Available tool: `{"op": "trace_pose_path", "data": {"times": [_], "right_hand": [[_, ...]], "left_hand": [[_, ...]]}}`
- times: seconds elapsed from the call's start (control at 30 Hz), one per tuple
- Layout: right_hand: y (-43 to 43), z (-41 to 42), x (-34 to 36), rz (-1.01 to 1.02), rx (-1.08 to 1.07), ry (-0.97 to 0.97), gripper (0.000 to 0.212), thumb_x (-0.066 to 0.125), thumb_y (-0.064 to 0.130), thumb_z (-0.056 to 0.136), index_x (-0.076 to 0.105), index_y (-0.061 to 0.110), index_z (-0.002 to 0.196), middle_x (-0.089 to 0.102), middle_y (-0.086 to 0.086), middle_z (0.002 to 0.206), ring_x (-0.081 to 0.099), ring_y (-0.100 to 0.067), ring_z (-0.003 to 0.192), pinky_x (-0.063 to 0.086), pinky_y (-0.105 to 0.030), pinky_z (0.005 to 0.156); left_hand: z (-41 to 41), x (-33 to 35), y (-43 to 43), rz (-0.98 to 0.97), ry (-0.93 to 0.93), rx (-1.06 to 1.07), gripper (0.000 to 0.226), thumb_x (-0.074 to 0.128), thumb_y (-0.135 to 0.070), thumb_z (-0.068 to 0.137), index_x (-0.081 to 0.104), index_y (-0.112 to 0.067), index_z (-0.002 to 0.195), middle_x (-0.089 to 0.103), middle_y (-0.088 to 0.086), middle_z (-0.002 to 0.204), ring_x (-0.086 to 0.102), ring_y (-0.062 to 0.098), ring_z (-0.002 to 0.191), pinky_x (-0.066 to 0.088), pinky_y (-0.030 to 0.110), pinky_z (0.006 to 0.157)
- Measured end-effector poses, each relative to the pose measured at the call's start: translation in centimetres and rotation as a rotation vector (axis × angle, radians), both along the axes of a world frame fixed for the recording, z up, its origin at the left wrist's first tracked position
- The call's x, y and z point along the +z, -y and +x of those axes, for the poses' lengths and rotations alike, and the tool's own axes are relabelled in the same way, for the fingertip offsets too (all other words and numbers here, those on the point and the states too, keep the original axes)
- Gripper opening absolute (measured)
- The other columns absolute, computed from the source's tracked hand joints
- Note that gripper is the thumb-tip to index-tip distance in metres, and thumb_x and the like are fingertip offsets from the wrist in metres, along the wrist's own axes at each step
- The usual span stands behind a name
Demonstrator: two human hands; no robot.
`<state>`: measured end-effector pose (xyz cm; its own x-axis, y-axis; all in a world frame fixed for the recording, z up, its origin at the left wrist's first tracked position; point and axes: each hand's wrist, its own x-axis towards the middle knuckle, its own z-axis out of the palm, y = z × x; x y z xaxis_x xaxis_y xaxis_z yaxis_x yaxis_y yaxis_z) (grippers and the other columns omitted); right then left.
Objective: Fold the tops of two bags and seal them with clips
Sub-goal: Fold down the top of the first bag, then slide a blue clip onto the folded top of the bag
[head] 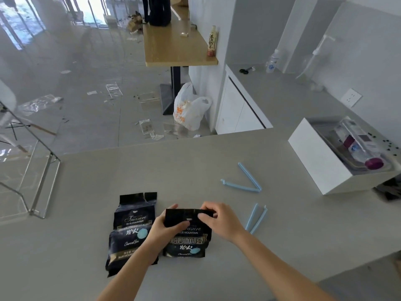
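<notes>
Two black coffee bags lie flat on the grey counter (217,268). The left bag (130,227) has its top standing straight and unfolded. The right bag (188,242) has its top edge bent over towards me. My left hand (167,227) grips that folded top at its left end, and my right hand (219,220) pinches it at the right end. Two light blue clips lie to the right: one (256,218) nearly closed, just beside my right hand, and one (247,179) spread wide in a V further back.
A white open box (321,161) holding bottles stands at the counter's right. Behind it the counter runs on with scissors (245,70) and a plastic bottle (272,61). Past the counter's far edge are the floor, a wooden table (173,46) and a white plastic bag (188,107).
</notes>
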<state>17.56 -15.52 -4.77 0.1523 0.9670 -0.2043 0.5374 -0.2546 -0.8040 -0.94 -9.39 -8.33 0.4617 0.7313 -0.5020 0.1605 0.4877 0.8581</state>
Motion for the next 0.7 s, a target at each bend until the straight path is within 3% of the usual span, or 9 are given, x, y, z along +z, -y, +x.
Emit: {"op": "trace_pose_path", "data": {"times": [0.13, 0.2, 0.3, 0.47, 0.53, 0.7], "right_hand": [[0.4, 1.8, -0.6, 0.012, -0.049, -0.133, 0.019, 0.062, 0.029, 0.087, 0.068, 0.015, 0.077, 0.070, -0.002, 0.074, 0.063, -0.012, 0.072, 0.051, -0.031, 0.072], [1.1, 3.7, -1.7, 0.016, -0.213, -0.159, 0.021, 0.060, 0.032, 0.088, 0.067, 0.013, 0.083, 0.067, -0.004, 0.074, 0.060, -0.013, 0.073, 0.047, -0.028, 0.070], [3.6, 7.0, -4.6, -0.024, -0.447, -0.017, 0.022, 0.064, 0.032, 0.086, 0.062, 0.012, 0.096, 0.059, -0.006, 0.083, 0.055, -0.018, 0.075, 0.044, -0.028, 0.067], [8.2, 9.6, -8.9, -0.277, -0.485, 0.161, 0.059, 0.071, 0.040, 0.077, 0.044, 0.024, 0.126, 0.042, -0.008, 0.111, 0.049, -0.022, 0.100, 0.047, -0.035, 0.081], [8.9, 9.7, -9.7, -0.313, -0.437, 0.217, 0.066, 0.070, 0.043, 0.076, 0.039, 0.028, 0.132, 0.036, -0.005, 0.112, 0.048, -0.020, 0.098, 0.046, -0.033, 0.079], [8.0, 9.1, -9.7, -0.297, -0.409, 0.269, 0.049, 0.072, 0.035, 0.075, 0.050, 0.026, 0.118, 0.033, 0.000, 0.108, 0.053, -0.018, 0.086, 0.051, -0.033, 0.074]], "left_hand": [[0.9, 0.4, 0.9, -0.045, 0.020, 0.084, 0.040, 0.080, -0.018, 0.069, 0.066, -0.006, 0.104, 0.077, 0.013, 0.086, 0.074, 0.029, 0.078, 0.058, 0.029, 0.058], [1.5, 0.2, 1.4, -0.080, 0.012, 0.098, 0.036, 0.080, -0.020, 0.069, 0.067, -0.005, 0.100, 0.077, 0.012, 0.084, 0.074, 0.029, 0.077, 0.057, 0.029, 0.057], [2.5, 0.0, 2.3, -0.105, 0.001, 0.065, 0.037, 0.079, -0.022, 0.070, 0.066, -0.006, 0.101, 0.077, 0.013, 0.087, 0.074, 0.028, 0.079, 0.058, 0.032, 0.061], [3.2, -0.3, 2.4, -0.085, -0.025, 0.095, 0.041, 0.078, -0.023, 0.072, 0.062, -0.007, 0.105, 0.075, 0.013, 0.093, 0.073, 0.025, 0.080, 0.057, 0.030, 0.061], [3.3, -0.2, 1.9, -0.084, -0.031, 0.095, 0.041, 0.078, -0.023, 0.072, 0.061, -0.006, 0.106, 0.074, 0.014, 0.094, 0.073, 0.026, 0.080, 0.056, 0.031, 0.062], [3.5, -0.1, 1.4, -0.067, -0.043, 0.069, 0.038, 0.076, -0.024, 0.074, 0.062, -0.007, 0.105, 0.074, 0.015, 0.097, 0.071, 0.029, 0.087, 0.056, 0.037, 0.073]]}}
